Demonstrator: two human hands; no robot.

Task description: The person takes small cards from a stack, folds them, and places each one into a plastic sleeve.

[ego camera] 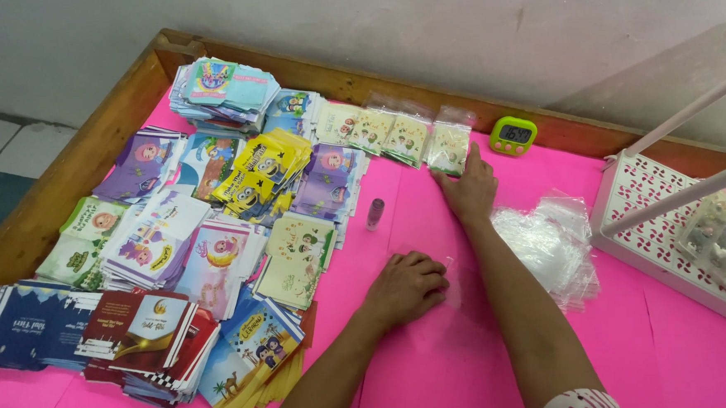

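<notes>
Fingers of the right hand lie flat and extended, fingertips pressed on the lower edge of a clear packet of cards at upper centre of the frame, nothing closed in the grasp; left hand, centre of the frame, curled loosely knuckles-up on a clear plastic sleeve lying flat on the pink table cover, whether it pinches the sleeve cannot be told. Packet in question: last on the right of a row of similar filled packets along the wooden rim. Just left of the hands: small pinkish tube, upright. Right of the right forearm: loose heap of empty clear bags. Upper right: green digital timer against the rim. Far right: white perforated basket holding more packed items. Left half of the frame: many stacks of printed cartoon-pattern envelopes, purple, yellow, green, blue, and dark red, overlapping
</notes>
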